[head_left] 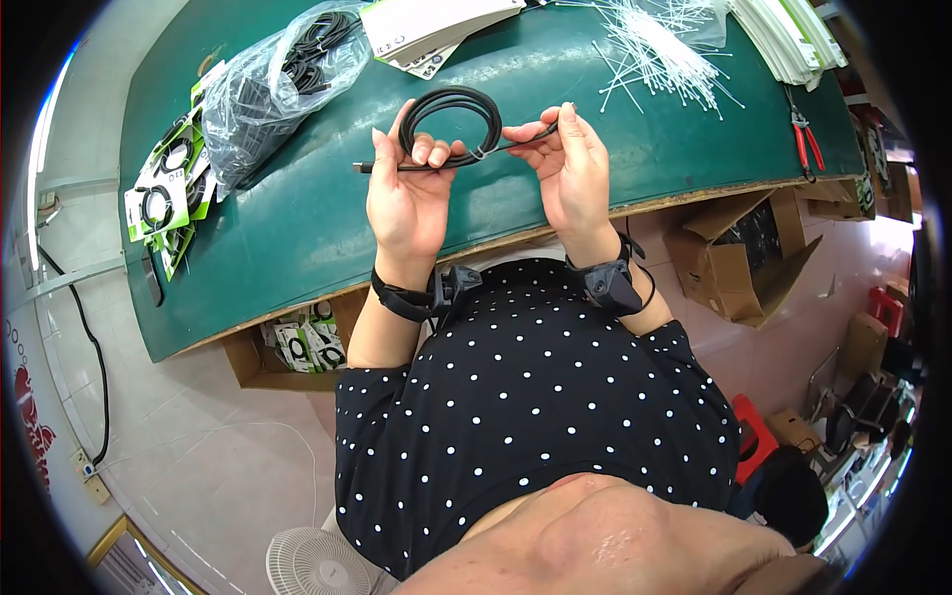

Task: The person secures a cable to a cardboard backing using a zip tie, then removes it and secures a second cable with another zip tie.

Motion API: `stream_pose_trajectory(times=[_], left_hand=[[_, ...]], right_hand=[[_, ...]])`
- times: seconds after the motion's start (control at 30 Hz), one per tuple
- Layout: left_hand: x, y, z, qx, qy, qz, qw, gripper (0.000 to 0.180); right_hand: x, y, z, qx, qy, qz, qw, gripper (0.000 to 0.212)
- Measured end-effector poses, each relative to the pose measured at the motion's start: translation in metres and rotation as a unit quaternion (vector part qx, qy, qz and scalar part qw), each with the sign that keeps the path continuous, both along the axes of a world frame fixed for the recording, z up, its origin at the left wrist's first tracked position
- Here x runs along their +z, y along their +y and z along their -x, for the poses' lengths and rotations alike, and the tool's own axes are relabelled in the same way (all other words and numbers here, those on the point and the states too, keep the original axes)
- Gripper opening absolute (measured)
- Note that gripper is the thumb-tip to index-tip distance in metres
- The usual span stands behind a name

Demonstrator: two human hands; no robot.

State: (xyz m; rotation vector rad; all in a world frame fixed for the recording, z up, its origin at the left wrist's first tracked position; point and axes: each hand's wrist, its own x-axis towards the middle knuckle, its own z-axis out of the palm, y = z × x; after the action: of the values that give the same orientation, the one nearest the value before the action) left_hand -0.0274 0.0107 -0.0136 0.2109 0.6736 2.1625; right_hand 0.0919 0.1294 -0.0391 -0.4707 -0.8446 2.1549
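Note:
Above the green table I hold a coiled black cable, its loops bound low on the right by a small pale tie. My left hand is closed round the coil's left side, and a straight end with a metal plug sticks out past the thumb. My right hand pinches the cable's other end between thumb and fingers, to the right of the coil. A dark strap with a small device sits on each wrist.
On the green table lie a clear bag of black cables, carded cables, stacked white cards, loose white cable ties and red-handled pliers. Cardboard boxes stand below; a fan is beside me.

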Motion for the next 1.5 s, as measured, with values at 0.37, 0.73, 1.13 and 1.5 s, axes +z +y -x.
stream_pose_trajectory(times=[0.37, 0.73, 1.13, 1.5], left_hand=[[0.005, 0.001, -0.014, -0.025, 0.055, 0.078, 0.995, 0.048], [0.002, 0.003, -0.029, -0.122, 0.171, 0.128, 0.969, 0.039], [-0.003, 0.004, -0.022, -0.057, 0.101, 0.154, 0.981, 0.034], [0.004, 0.005, -0.027, -0.158, 0.084, 0.089, 0.980, 0.054]], right_hand=[[0.014, 0.007, 0.008, 0.068, -0.062, -0.036, 0.995, 0.026], [0.028, 0.018, -0.006, 0.168, -0.037, -0.018, 0.985, 0.029], [0.013, 0.005, -0.002, 0.207, -0.006, -0.006, 0.978, 0.022], [0.030, 0.015, -0.007, 0.216, -0.027, 0.033, 0.975, 0.028]])
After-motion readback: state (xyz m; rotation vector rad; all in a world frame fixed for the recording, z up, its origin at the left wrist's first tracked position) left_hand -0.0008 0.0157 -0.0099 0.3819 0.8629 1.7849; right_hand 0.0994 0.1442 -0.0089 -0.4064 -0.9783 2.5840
